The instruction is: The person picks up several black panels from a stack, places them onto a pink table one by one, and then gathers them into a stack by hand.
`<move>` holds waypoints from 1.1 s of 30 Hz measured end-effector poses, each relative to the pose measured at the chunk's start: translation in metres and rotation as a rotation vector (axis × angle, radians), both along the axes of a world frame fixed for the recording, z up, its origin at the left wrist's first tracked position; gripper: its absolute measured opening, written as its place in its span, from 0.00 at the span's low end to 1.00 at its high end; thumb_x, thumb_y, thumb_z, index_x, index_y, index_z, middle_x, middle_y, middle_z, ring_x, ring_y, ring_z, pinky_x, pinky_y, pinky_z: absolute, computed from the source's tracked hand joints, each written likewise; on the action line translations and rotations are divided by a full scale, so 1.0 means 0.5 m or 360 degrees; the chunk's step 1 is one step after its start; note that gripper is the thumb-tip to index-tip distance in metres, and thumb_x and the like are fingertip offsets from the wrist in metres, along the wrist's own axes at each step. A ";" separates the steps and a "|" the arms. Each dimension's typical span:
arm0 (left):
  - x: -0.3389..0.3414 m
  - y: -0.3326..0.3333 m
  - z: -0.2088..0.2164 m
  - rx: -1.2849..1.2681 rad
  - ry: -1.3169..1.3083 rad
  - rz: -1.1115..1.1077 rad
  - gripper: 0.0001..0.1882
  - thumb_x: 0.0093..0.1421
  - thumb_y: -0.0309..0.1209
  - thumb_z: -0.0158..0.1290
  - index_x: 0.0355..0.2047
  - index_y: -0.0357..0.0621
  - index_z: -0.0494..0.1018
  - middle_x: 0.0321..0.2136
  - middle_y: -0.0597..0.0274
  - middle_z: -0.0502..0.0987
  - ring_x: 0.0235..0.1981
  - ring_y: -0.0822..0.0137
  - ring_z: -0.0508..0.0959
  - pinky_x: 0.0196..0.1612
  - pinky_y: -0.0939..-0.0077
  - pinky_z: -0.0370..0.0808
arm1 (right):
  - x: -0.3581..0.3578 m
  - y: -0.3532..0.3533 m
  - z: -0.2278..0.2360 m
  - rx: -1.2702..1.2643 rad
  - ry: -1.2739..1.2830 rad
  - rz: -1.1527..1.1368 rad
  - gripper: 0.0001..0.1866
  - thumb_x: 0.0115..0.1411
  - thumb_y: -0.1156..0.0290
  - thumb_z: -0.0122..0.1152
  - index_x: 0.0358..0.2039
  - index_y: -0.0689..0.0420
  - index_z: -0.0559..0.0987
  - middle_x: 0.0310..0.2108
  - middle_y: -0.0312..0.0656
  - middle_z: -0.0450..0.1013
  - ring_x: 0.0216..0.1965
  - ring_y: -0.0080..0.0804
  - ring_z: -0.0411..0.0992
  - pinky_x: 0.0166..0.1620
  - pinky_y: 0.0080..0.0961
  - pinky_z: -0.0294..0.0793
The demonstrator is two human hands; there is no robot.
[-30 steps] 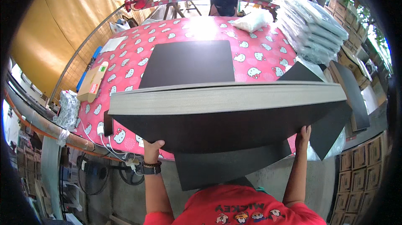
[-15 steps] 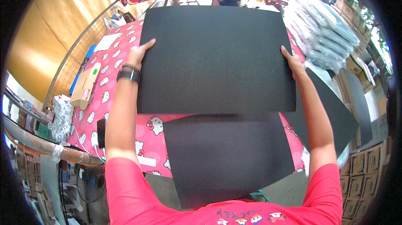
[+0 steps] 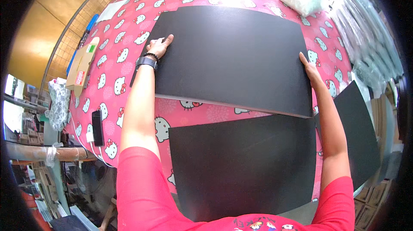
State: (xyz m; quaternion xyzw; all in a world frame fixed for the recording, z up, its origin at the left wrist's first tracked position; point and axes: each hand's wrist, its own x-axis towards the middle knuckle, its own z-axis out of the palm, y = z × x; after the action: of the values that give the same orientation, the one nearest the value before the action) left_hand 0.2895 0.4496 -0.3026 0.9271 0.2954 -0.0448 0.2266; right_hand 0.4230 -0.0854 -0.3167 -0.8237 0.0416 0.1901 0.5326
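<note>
A large black board (image 3: pixel 236 54) lies slightly turned on the patterned table, pale layers showing along its near edge. Its left edge is in my left hand (image 3: pixel 158 47), the thumb on top and the fingers curled. My right hand (image 3: pixel 312 72) grips the right edge, its thumb against the rim and the other fingers mostly hidden. Part of another dark sheet sticks out from under the board at the left, beside my wrist. Closer to me, a second black board (image 3: pixel 245 166) overhangs the table's near edge.
The pink tablecloth (image 3: pixel 124 54) covers the table. At the left are a cardboard box (image 3: pixel 82 67), a black phone (image 3: pixel 97 127) with white cables and a bubble-wrapped bundle (image 3: pixel 59 104). Plastic-wrapped stacks (image 3: pixel 365 33) stand at the right, near another black board (image 3: pixel 355 132). A white plastic bag (image 3: pixel 303 2) lies far right.
The held board has come down from above the table onto it and turned slightly, its right side nearer me. My left hand has shifted right. The view has tilted down, showing more tabletop.
</note>
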 end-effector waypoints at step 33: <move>-0.259 0.069 -0.070 -0.1446 -0.1125 -0.0110 0.32 0.48 0.25 0.40 0.58 0.43 0.54 0.56 0.57 0.58 0.53 0.62 0.63 0.55 0.74 0.59 | -0.205 0.068 0.035 0.0600 0.0289 -0.0012 0.31 0.53 0.46 0.52 0.43 0.64 0.72 0.38 0.47 0.72 0.37 0.34 0.70 0.41 0.27 0.69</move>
State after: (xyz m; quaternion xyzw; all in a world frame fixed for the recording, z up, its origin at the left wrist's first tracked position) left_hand 0.1598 0.4841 -0.3377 0.7045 0.1223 0.1379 0.6854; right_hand 0.3205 -0.0514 -0.2995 -0.6887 0.0561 0.2661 0.6721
